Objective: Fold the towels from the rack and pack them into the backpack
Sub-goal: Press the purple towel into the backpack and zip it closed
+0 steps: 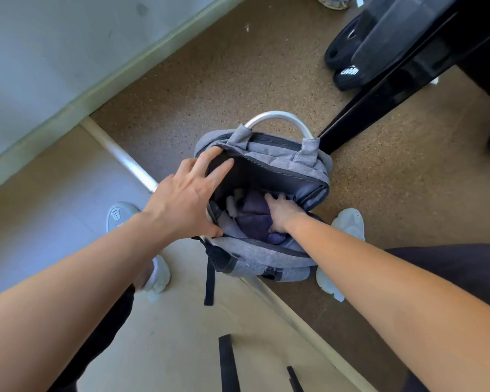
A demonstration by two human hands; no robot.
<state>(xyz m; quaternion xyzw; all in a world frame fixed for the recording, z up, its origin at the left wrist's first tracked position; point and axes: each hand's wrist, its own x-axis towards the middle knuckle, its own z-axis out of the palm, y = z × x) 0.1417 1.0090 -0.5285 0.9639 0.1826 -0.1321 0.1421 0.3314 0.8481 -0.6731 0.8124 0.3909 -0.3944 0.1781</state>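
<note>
- Grey fabric backpack (pixel 262 256) stands open on the brown speckled floor (pixel 210 80).
- Left hand (pixel 187 193): grip spread wide, holding its rim.
- Right hand (pixel 280 212) inside it, fingers flat, pressing a dark purple towel (pixel 252 216).

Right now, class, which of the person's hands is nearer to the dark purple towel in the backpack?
Right. The right hand is inside the backpack, pressing on the dark purple towel. The left hand grips the opening's rim, above and beside it.
</note>
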